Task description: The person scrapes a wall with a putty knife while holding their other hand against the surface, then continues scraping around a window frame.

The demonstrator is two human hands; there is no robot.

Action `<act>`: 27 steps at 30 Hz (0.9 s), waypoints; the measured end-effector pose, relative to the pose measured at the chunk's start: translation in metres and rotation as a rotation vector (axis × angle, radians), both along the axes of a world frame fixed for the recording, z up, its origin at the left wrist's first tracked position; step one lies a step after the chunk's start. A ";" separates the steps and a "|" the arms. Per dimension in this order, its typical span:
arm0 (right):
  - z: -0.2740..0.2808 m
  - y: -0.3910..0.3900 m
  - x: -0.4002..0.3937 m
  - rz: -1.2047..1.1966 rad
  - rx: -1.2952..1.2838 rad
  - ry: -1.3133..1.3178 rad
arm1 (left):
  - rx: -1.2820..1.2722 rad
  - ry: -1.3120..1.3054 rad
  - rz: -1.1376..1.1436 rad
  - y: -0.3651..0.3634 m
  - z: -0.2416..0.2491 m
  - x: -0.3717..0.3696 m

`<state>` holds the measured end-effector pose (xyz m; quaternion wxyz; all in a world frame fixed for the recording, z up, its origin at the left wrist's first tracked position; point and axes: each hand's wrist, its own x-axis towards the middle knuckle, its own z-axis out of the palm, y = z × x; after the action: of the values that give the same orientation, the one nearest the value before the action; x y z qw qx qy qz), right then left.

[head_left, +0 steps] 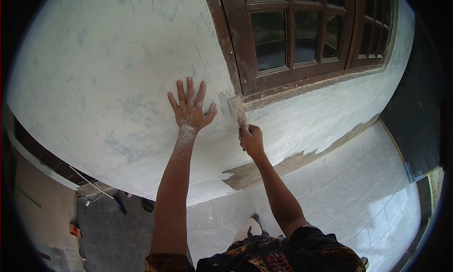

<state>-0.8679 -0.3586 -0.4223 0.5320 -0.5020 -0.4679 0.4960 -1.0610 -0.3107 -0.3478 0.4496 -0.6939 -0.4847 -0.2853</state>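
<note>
My left hand (190, 109) lies against the white plastered wall (113, 83) with its fingers spread, white dust on the wrist and forearm. To its right, my right hand (251, 140) grips a putty knife (238, 109) by the handle, which the fingers mostly hide. The broad, whitened blade points up and meets the wall just below the lower left corner of the brown wooden window frame (245, 90). Grey smears and scratches mark the wall around both hands.
Brown window sashes (304, 36) with glass panes fill the upper right. Low on the wall runs a bare, unplastered strip (264, 172). Pale floor tiles (339, 196) spread below. At lower left are a dark floor area (113, 229) and a thin pole (92, 183).
</note>
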 end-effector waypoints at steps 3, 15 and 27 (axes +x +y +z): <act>0.010 -0.003 0.000 0.011 0.004 -0.005 | -0.010 0.006 0.007 -0.003 -0.001 0.001; -0.001 0.004 -0.008 -0.056 0.084 -0.065 | 0.004 -0.003 -0.018 -0.004 -0.001 0.000; 0.020 0.002 -0.013 -0.036 0.060 0.032 | 0.008 -0.020 -0.054 -0.002 -0.002 0.000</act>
<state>-0.8813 -0.3571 -0.4024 0.5630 -0.4861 -0.4649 0.4802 -1.0609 -0.3132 -0.3499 0.4394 -0.7022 -0.4691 -0.3062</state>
